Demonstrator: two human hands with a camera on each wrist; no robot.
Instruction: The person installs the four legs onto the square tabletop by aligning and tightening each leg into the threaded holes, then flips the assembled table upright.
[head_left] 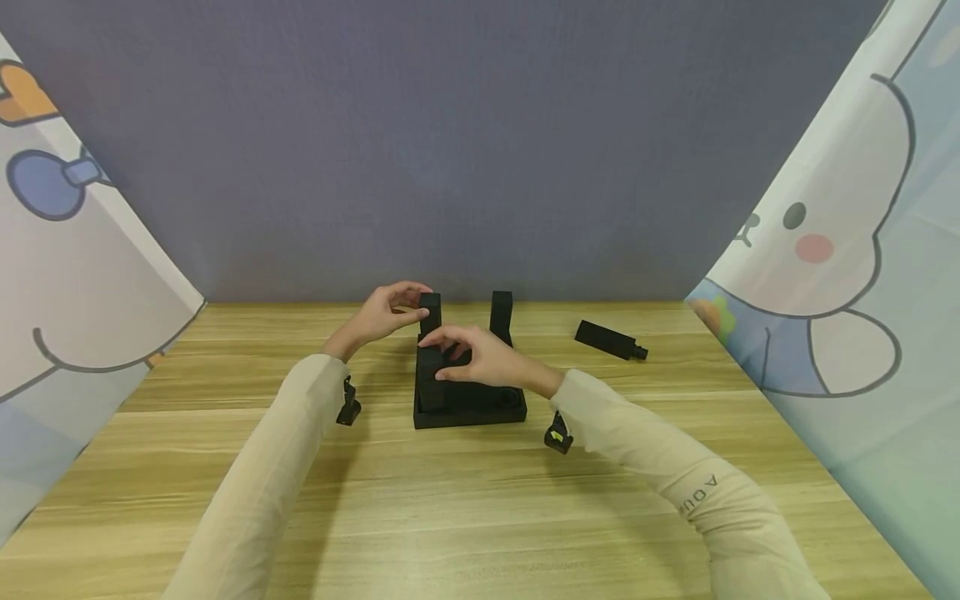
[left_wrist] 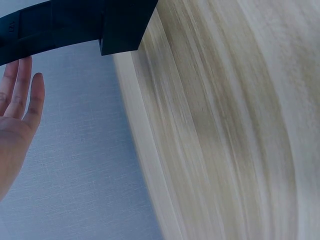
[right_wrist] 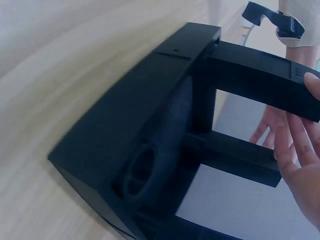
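A black stand, its low base (head_left: pixel 469 418) flat on the table, has thick uprights rising from it. At the far left upright (head_left: pixel 431 305), my left hand (head_left: pixel 381 318) pinches the top between thumb and fingers. My right hand (head_left: pixel 483 358) holds the top of the near left upright (head_left: pixel 431 387), thumb on one side and fingers on the other, as the right wrist view also shows. A dark rounded piece with a ring-shaped end (right_wrist: pixel 140 172) lies inside the base. In the left wrist view, my left fingertips (left_wrist: pixel 26 62) meet the edge of a black upright.
Another black upright (head_left: pixel 501 315) stands at the back right of the stand. Farther right, a black cylinder with a narrow neck (head_left: pixel 607 339) lies on the wooden table (head_left: pixel 465 517). A grey panel (head_left: pixel 450 150) closes off the back, and printed curtains (head_left: pixel 825 208) hang at both sides.
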